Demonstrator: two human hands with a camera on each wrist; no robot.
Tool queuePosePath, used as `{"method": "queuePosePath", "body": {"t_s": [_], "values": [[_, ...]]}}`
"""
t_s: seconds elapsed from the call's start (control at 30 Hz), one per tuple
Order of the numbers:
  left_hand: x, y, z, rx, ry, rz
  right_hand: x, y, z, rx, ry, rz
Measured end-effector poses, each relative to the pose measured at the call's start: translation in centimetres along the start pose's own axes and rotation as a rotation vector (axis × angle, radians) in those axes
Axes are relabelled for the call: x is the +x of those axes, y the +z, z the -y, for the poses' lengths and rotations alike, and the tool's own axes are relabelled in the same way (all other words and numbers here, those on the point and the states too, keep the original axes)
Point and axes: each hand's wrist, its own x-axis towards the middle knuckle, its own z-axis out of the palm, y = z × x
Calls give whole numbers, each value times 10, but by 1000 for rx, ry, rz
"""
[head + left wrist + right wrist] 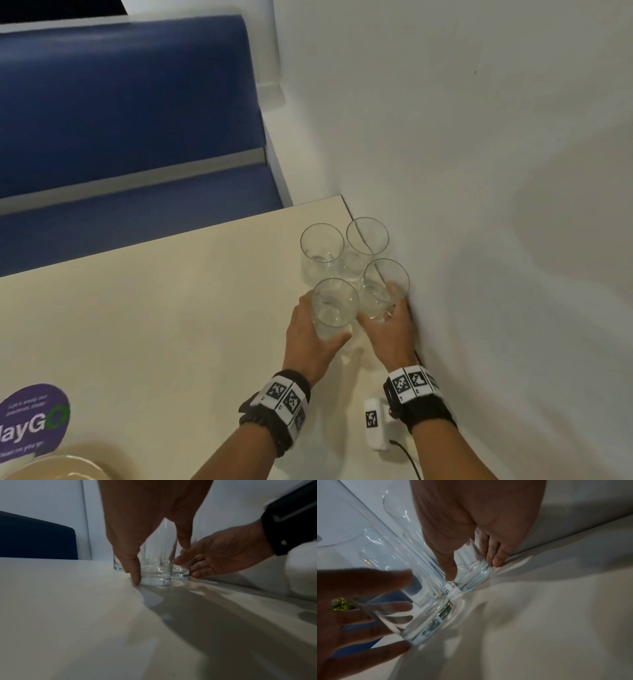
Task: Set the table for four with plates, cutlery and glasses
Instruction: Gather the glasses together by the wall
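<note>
Four clear glasses cluster upright at the table's (pixel 171 308) far corner against the wall (pixel 479 171), all apparently empty, though glare blurs their bases. The left hand (pixel 310 339) wraps the near-left glass (pixel 334 308); the right hand (pixel 390 329) curls round the near-right glass (pixel 383 287) beside the wall.

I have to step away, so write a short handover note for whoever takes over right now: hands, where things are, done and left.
Left hand grips the near-left glass; right hand grips the near-right glass. Both glasses stand on the table.
Two more glasses stand behind them in the corner by the wall.
A plate shows at the near edge.
Done: no glass placed yet.
Left: four glasses, plates, cutlery.
</note>
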Motion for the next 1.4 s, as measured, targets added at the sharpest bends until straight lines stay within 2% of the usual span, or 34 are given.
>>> {"method": "queuePosePath", "body": {"t_s": [0.47, 1.0, 1.23, 1.4], "values": [[17, 9, 3, 46, -57, 14, 2, 5, -3, 55, -28, -10], [25, 8, 2, 127, -85, 105, -8, -5, 3, 16, -1, 2], [-17, -21, 9, 175, -156, 167, -53, -14, -25, -122, 13, -72], [-85, -97, 13, 90, -120, 125, -118, 11, -32, -204, -86, -55]]}}
